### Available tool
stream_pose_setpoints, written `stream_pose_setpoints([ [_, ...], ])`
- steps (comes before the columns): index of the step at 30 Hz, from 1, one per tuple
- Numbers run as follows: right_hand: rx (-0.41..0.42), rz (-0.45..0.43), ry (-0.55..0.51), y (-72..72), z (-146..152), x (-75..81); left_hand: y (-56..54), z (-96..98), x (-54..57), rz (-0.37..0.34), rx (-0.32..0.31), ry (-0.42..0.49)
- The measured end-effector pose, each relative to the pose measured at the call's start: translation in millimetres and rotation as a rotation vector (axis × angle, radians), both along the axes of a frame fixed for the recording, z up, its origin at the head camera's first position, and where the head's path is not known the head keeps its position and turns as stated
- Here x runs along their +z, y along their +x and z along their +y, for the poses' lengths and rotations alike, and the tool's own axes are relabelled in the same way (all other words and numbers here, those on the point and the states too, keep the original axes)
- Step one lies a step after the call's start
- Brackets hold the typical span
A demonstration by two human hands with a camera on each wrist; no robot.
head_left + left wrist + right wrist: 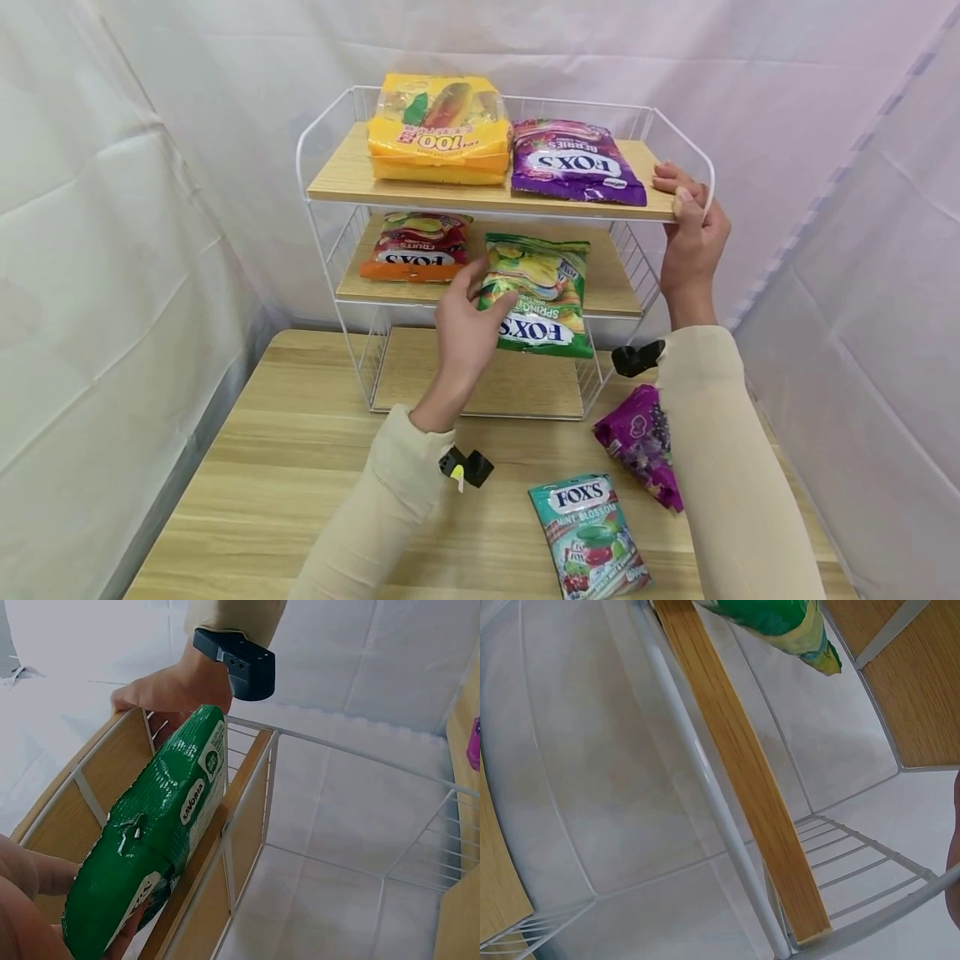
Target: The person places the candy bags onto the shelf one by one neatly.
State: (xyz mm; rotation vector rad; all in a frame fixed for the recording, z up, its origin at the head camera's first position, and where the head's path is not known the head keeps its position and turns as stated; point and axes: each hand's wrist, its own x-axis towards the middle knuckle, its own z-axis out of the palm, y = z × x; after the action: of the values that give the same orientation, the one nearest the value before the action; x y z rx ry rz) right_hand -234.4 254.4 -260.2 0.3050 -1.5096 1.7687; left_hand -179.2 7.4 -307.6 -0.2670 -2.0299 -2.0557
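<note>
My left hand (468, 321) pinches a green FOX'S candy bag (536, 296) by its side, thumb on the printed front. The bag is at the front of the rack's middle shelf (611, 287), its lower end hanging past the shelf edge in the head view. In the left wrist view the green bag (150, 832) tilts over the wooden board. My right hand (693, 225) grips the right end of the top shelf (337, 175), its thumb on the board near the white wire frame. Beside the green bag, a red-orange FOX'S fruits bag (420, 246) lies on the middle shelf.
The top shelf carries a yellow candy bag (442, 129) and a purple FOX'S berries bag (573, 162). On the table (285, 450) lie a teal mint bag (592, 533) and a magenta bag (641, 442), partly behind my right sleeve. White cloth walls stand around the rack.
</note>
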Motion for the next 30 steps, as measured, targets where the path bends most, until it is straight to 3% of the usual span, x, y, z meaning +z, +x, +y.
stream_pose_setpoints([
  [5,0.002,-0.001,0.006,2.0,-1.2,0.5,-2.6,1.9,5.2,-0.015,0.031,0.000],
  [10,-0.004,0.001,0.004,2.0,-0.1,0.4,-5.5,4.1,8.8,-0.009,0.069,-0.078],
  [16,0.004,0.008,0.000,-0.2,-0.1,-0.1,1.5,4.4,0.8,0.108,0.109,-0.182],
  [19,0.004,0.007,0.005,-0.7,-0.7,0.0,7.3,4.0,-4.6,0.235,0.167,-0.283],
  [25,0.012,0.020,-0.019,-1.0,0.1,1.0,12.9,4.2,-12.6,0.613,0.333,-0.709],
  [27,0.016,0.024,-0.027,-1.2,0.3,0.6,14.0,3.9,-14.0,0.729,0.352,-0.835],
  [30,0.016,0.024,-0.031,-1.6,0.2,-0.1,17.1,4.0,-15.7,0.861,0.319,-0.999],
])
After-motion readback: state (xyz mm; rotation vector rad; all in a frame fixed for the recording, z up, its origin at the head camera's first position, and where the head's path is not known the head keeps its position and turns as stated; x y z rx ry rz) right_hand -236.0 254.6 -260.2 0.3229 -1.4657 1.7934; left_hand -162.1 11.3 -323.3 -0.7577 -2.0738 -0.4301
